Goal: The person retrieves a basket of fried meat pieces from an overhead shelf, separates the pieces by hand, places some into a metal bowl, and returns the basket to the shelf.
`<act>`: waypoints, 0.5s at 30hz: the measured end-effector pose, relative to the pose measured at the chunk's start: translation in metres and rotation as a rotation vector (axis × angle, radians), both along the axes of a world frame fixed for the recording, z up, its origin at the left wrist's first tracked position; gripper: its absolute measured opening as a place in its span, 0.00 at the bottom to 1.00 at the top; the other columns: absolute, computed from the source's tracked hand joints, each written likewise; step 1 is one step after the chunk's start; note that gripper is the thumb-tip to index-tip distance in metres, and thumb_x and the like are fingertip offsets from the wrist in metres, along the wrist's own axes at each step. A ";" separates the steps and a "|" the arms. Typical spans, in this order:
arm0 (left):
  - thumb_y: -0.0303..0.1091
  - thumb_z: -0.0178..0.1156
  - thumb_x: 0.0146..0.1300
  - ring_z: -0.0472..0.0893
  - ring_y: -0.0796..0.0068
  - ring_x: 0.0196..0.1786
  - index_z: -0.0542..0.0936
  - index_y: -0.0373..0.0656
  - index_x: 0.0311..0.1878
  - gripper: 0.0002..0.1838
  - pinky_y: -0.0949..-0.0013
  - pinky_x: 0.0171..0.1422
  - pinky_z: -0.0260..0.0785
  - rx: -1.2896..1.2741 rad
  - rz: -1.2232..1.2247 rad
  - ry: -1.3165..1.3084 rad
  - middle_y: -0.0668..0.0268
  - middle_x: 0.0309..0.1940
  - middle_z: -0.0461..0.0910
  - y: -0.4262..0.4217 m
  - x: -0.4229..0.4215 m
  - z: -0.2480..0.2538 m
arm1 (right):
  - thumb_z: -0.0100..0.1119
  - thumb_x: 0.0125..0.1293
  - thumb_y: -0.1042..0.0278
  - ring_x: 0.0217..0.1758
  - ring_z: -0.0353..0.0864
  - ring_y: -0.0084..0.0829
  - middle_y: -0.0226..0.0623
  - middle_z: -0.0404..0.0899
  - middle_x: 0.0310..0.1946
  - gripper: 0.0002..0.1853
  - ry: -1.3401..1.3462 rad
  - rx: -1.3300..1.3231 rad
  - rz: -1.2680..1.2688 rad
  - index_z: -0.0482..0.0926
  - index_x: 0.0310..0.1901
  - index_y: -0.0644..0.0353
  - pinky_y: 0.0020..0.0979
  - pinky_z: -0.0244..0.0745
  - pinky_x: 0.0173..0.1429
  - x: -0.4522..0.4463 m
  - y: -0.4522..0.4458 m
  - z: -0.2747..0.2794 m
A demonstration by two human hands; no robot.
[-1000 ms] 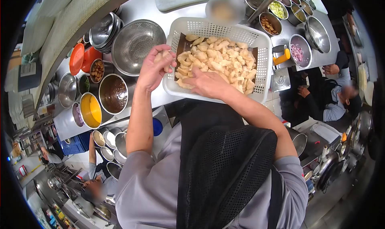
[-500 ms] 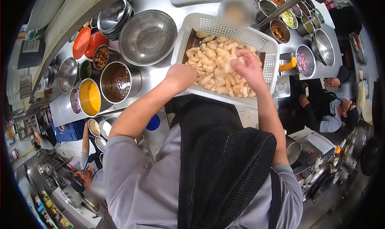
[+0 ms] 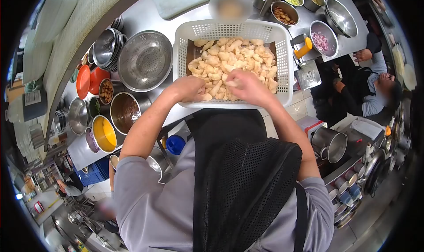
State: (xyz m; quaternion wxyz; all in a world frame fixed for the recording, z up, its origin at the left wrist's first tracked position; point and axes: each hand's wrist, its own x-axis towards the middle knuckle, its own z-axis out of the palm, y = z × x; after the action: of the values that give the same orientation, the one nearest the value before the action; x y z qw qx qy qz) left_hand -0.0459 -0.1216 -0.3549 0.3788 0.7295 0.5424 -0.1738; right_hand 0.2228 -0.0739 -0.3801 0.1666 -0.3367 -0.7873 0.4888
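Observation:
A white perforated plastic basket holds a heap of pale golden battered pieces, lying on a brown liner. My left hand is at the basket's near left corner, its fingers curled down against the pieces; what they hold, if anything, is hidden. Close beside it, my right hand reaches over the near rim. Its fingers are pinched on a battered piece at the front of the heap.
Left of the basket stand a steel colander, a pot of brown sauce and a yellow-filled container. A bowl of chopped onion is to the right. A cutting board lies behind. Co-workers are at both sides.
My right hand has come down from above the heap, nearer to my left hand. My left hand has moved from the rim in to the pieces. The view has shifted.

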 end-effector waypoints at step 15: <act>0.35 0.55 0.70 0.88 0.50 0.43 0.77 0.54 0.60 0.17 0.51 0.41 0.81 0.551 0.217 -0.026 0.52 0.40 0.81 -0.031 0.063 -0.005 | 0.65 0.64 0.68 0.50 0.86 0.49 0.41 0.83 0.47 0.13 -0.323 0.467 0.101 0.77 0.49 0.57 0.49 0.81 0.51 -0.017 0.020 -0.002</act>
State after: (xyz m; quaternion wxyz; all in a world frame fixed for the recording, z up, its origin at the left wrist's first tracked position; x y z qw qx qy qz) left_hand 0.0167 -0.1522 -0.3600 0.1899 0.7446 0.6392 0.0308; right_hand 0.2060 -0.0542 -0.3818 0.0874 -0.3231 -0.9107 0.2422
